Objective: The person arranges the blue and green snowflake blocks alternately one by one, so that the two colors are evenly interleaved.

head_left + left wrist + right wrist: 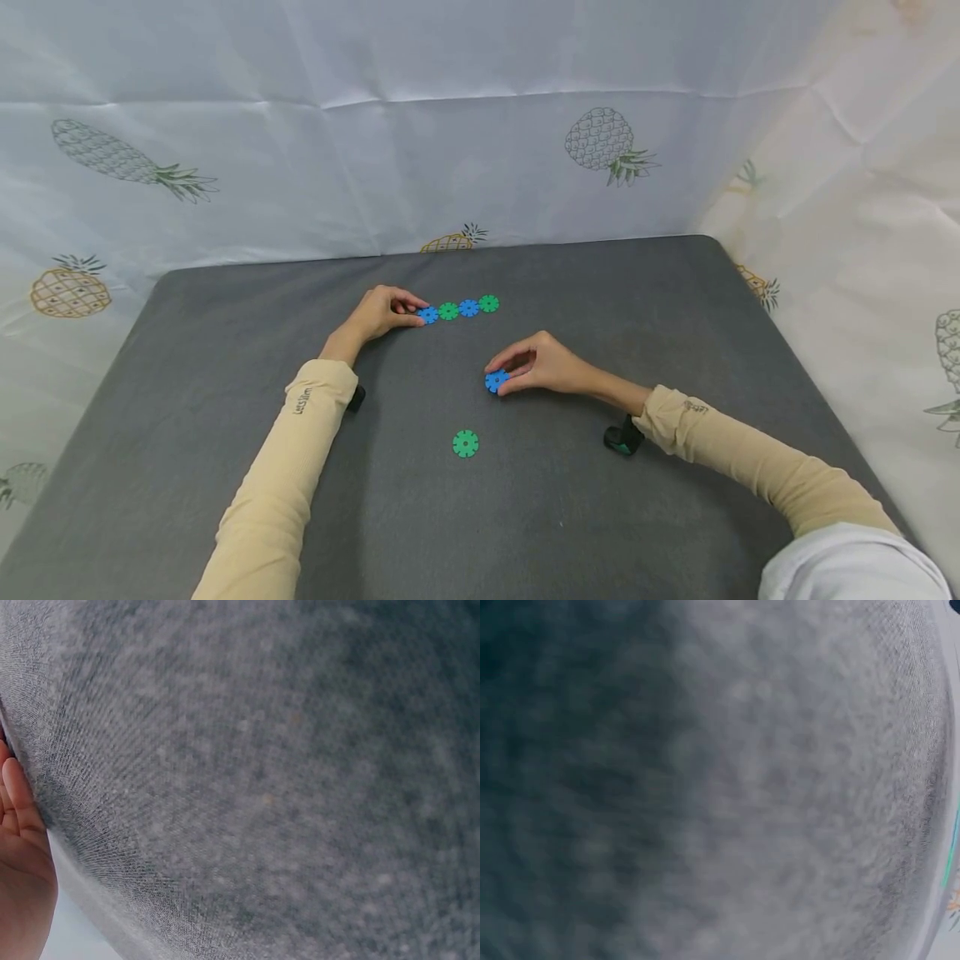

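A person in tan sleeves point(277, 483) reaches both arms over a grey tabletop point(562, 508), each hand occupied with a small notched disc. The left grip point(377, 315), the farther of the two from the wearer, angles rightward at the end of a steeply extended forearm, its thumb and fingertips pinching the end blue disc point(428, 315). Nearer the wearer and off to the right, the right grip point(543, 364) points leftward, its forearm slanting in from the lower right, thumb and fingers pinching the held blue disc point(497, 381); whether that piece is clear of the surface cannot be told.

Six discs are in view, three blue and three green. Four make a row running rightward from the left grip: the end blue disc, the near green disc point(448, 311), the inner blue disc point(468, 308) and the far green disc point(489, 303), set edge to edge. The lone green disc point(466, 443) lies closer to the wearer than either grip, just left of the right one. Two black wrist devices point(622, 437) show, one by each cuff. Pineapple-printed cloth point(450, 167) hangs beyond both grips.
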Action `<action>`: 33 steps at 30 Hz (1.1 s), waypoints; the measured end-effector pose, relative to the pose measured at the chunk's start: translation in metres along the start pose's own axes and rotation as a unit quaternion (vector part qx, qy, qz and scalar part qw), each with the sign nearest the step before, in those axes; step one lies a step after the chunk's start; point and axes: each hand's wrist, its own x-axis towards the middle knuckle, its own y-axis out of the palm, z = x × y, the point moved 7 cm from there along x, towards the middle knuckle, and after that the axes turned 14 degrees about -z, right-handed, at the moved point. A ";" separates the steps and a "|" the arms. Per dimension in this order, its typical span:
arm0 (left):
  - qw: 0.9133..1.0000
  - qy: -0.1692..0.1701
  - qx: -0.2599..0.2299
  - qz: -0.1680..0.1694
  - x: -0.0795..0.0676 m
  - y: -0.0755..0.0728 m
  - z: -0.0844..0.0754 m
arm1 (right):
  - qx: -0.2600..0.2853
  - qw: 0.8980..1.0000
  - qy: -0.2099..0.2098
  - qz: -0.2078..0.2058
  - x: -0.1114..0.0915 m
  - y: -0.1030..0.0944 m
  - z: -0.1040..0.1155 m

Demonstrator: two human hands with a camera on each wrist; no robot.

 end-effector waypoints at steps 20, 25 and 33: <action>1.000 -0.012 0.005 0.001 0.000 0.000 0.001 | 0.054 0.985 0.068 -0.152 -0.001 -0.041 -0.014; 1.000 -0.013 0.002 -0.005 0.000 -0.001 0.001 | 0.056 0.980 0.073 -0.175 0.002 -0.055 -0.017; 1.000 -0.014 0.002 -0.006 -0.001 0.000 0.001 | 0.049 0.973 0.083 -0.209 0.005 -0.074 -0.022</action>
